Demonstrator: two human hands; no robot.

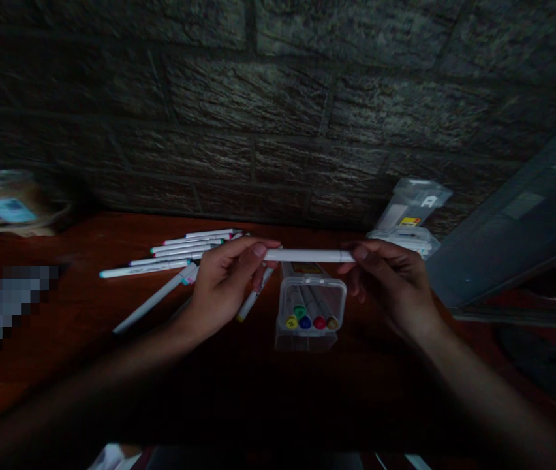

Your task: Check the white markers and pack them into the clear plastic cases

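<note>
Left hand [222,281]: fingers [258,250] drawn narrow, thumb and forefinger pinching one end of a white marker [305,255].
Right hand [398,281]: thumb and forefinger pressed together on the opposite end, just past a thin ring around the barrel; lower fingers curled beneath.
Desk [85,356]: reddish brown, dim, very dark toward the near edge.
Loose markers [187,248]: lying in a rough row left of the left hand, tips pink, green, purple and teal.
Slanting marker [153,300]: nearer, resting at an angle beside that row.
Yellow-tipped marker [256,297]: lying between the left hand and the clear case [313,282].
Back of desk: upright clear case [412,205] with a yellow label, behind the right hand; drink cup [11,202] with a straw at far left.
Room: rough block wall [282,98] behind, grey panel [508,202] at right.
Held marker: stretched level between both hands, above the clear case and its yellow, green, blue, red and brownish ends.
</note>
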